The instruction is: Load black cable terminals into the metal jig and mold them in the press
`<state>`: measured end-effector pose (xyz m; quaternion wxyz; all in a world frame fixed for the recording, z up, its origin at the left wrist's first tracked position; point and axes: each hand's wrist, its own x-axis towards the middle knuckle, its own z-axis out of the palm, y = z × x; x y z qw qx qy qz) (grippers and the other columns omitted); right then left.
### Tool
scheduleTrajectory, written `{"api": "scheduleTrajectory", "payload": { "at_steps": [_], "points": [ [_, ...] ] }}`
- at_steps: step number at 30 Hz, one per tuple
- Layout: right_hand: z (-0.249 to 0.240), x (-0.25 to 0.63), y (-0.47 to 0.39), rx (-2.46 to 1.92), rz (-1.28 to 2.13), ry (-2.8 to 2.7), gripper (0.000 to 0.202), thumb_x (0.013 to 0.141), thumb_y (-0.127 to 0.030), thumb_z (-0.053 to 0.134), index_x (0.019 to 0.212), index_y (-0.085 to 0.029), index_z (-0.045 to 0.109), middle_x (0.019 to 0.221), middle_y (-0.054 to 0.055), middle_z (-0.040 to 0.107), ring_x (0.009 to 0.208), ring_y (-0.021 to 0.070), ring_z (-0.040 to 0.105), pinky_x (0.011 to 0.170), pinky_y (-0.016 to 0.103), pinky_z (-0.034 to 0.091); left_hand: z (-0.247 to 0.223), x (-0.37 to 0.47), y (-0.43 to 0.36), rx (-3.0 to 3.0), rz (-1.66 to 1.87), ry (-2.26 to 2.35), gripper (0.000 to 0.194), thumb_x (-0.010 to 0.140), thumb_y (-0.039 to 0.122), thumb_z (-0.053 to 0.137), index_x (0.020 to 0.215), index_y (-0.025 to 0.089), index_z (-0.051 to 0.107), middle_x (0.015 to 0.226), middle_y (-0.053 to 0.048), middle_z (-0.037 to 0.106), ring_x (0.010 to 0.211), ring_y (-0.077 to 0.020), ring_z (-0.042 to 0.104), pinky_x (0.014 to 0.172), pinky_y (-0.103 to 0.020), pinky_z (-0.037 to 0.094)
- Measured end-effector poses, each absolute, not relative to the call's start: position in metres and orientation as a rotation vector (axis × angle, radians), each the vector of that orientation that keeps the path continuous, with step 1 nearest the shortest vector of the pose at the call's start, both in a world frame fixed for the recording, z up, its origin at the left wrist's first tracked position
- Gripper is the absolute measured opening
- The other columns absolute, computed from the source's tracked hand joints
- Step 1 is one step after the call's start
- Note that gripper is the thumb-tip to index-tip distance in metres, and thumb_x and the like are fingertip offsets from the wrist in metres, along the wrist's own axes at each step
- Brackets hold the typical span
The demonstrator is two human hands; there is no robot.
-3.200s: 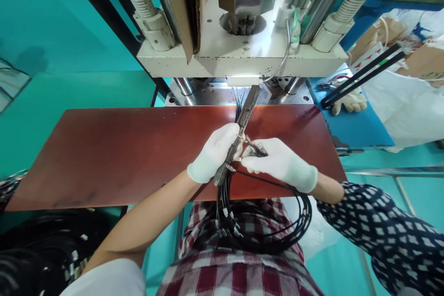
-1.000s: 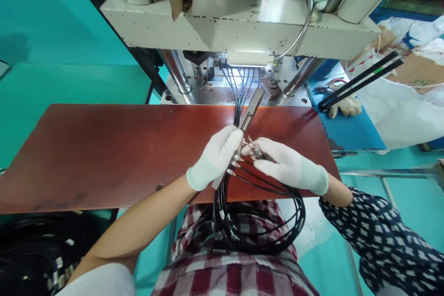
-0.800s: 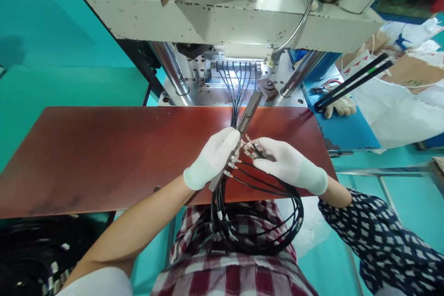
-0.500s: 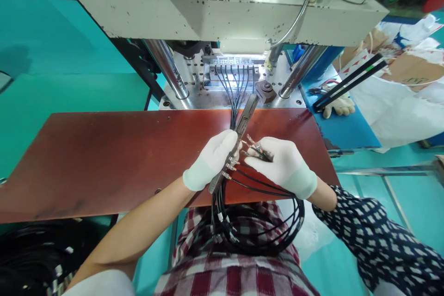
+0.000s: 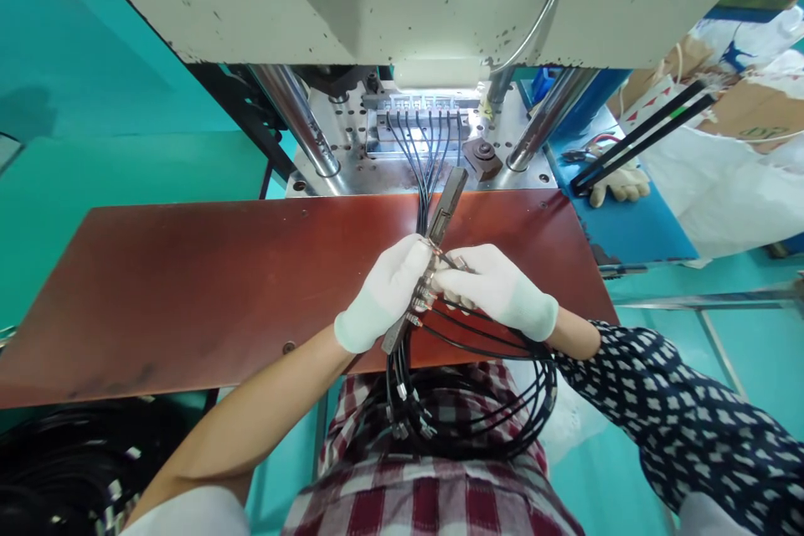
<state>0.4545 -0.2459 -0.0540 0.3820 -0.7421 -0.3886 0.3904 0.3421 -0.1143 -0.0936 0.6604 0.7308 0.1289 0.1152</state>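
Note:
My gloved left hand (image 5: 393, 289) is closed around the middle of a long grey metal bar (image 5: 448, 205), which is tilted above the brown board. Metal-ended cables sit along the bar's lower half. In my gloved right hand (image 5: 490, 285) are black cables (image 5: 465, 345) with metal terminals. Its fingertips are right at the bar, beside the left thumb, and partly hide the cable ends. From there the cables loop down into a black coil (image 5: 471, 448) on my lap. More cables run away from me under the bar to a metal fixture (image 5: 414, 134).
A brown board (image 5: 219, 285) spans the front of a press with a white crossbeam (image 5: 408, 25) and steel guide posts (image 5: 298, 121). At right, a blue surface (image 5: 659, 226) bears a glove and two black bars. A pile of black cables (image 5: 69, 469) lies lower left.
My right hand has moved left, bringing the cable ends up to the bar next to my left thumb. The left hand keeps its grip on the bar. The view has shifted slightly.

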Motion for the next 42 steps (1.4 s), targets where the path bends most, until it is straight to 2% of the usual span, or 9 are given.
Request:
{"api": "scheduleTrajectory", "payload": {
  "at_steps": [4, 10, 15, 20, 27, 31, 35, 39, 42],
  "points": [
    [-0.057, 0.449, -0.241, -1.921, 0.931, -0.967, 0.03, 0.088, -0.029, 0.051, 0.061, -0.017, 0.044, 0.058, -0.004, 0.047, 0.058, 0.0091, 0.039, 0.055, 0.026, 0.029, -0.099, 0.341, -0.117, 1.924, 0.442, 0.332, 0.031, 0.102, 0.042, 0.039, 0.082, 0.019, 0.045, 0.071, 0.003, 0.046, 0.065, -0.0106, 0.043, 0.065, -0.025, 0.037],
    [-0.059, 0.457, -0.251, -1.959, 0.91, -1.058, 0.029, 0.09, -0.042, 0.057, 0.074, -0.017, 0.056, 0.068, -0.003, 0.055, 0.064, 0.0104, 0.044, 0.059, 0.025, 0.037, -0.094, 0.343, -0.111, 1.758, 0.323, 0.314, 0.037, 0.101, 0.048, 0.039, 0.079, 0.019, 0.044, 0.069, 0.003, 0.045, 0.062, -0.01, 0.043, 0.059, -0.024, 0.039],
    [-0.054, 0.465, -0.265, -1.83, 0.882, -1.013, 0.013, 0.089, -0.023, 0.054, 0.098, -0.017, 0.061, 0.089, 0.0, 0.064, 0.081, 0.0134, 0.056, 0.078, 0.026, 0.046, -0.088, 0.344, -0.109, 1.461, 0.165, 0.325, 0.04, 0.097, 0.057, 0.042, 0.085, 0.02, 0.045, 0.063, 0.004, 0.047, 0.05, -0.0085, 0.043, 0.046, -0.021, 0.037],
    [-0.063, 0.465, -0.268, -1.764, 0.88, -0.93, 0.017, 0.087, -0.027, 0.06, 0.098, -0.016, 0.065, 0.09, 0.001, 0.066, 0.083, 0.0147, 0.06, 0.076, 0.027, 0.048, -0.089, 0.345, -0.109, 1.338, 0.143, 0.277, 0.038, 0.095, 0.057, 0.048, 0.085, 0.019, 0.045, 0.063, 0.005, 0.045, 0.05, -0.0073, 0.042, 0.044, -0.018, 0.037],
    [-0.058, 0.463, -0.26, -1.819, 0.748, -0.856, 0.023, 0.079, -0.035, 0.069, 0.088, -0.015, 0.064, 0.076, -0.002, 0.058, 0.07, 0.0114, 0.051, 0.063, 0.025, 0.043, -0.089, 0.343, -0.109, 1.452, 0.157, 0.297, 0.041, 0.097, 0.056, 0.045, 0.082, 0.017, 0.049, 0.064, 0.003, 0.046, 0.054, -0.0076, 0.043, 0.048, -0.019, 0.038],
    [-0.055, 0.467, -0.25, -1.619, 0.812, -0.755, 0.028, 0.077, -0.033, 0.069, 0.098, -0.014, 0.062, 0.083, -0.001, 0.061, 0.073, 0.0119, 0.056, 0.07, 0.026, 0.047, -0.088, 0.343, -0.11, 1.474, 0.147, 0.324, 0.042, 0.097, 0.057, 0.043, 0.083, 0.018, 0.05, 0.065, 0.003, 0.049, 0.053, -0.008, 0.045, 0.049, -0.02, 0.039],
    [-0.056, 0.471, -0.246, -1.545, 0.88, -0.72, 0.027, 0.081, -0.029, 0.065, 0.103, -0.015, 0.058, 0.077, -0.002, 0.061, 0.067, 0.0119, 0.058, 0.067, 0.027, 0.048, -0.086, 0.343, -0.109, 1.472, 0.174, 0.343, 0.043, 0.097, 0.057, 0.043, 0.084, 0.017, 0.051, 0.064, 0.003, 0.049, 0.052, -0.0077, 0.045, 0.047, -0.02, 0.038],
    [-0.052, 0.476, -0.252, -1.548, 0.986, -0.774, 0.013, 0.085, -0.028, 0.061, 0.088, -0.016, 0.059, 0.077, -0.001, 0.062, 0.07, 0.0116, 0.058, 0.071, 0.027, 0.047, -0.086, 0.342, -0.107, 1.456, 0.233, 0.348, 0.043, 0.097, 0.057, 0.042, 0.083, 0.017, 0.05, 0.065, 0.003, 0.048, 0.051, -0.007, 0.043, 0.046, -0.019, 0.037],
    [-0.05, 0.478, -0.256, -1.633, 1.031, -0.773, 0.016, 0.084, -0.03, 0.061, 0.082, -0.015, 0.059, 0.074, -0.001, 0.061, 0.071, 0.0127, 0.058, 0.072, 0.029, 0.047, -0.087, 0.343, -0.107, 1.428, 0.214, 0.357, 0.043, 0.097, 0.058, 0.041, 0.085, 0.017, 0.051, 0.065, 0.003, 0.049, 0.05, -0.0071, 0.043, 0.044, -0.02, 0.036]
  ]
}}
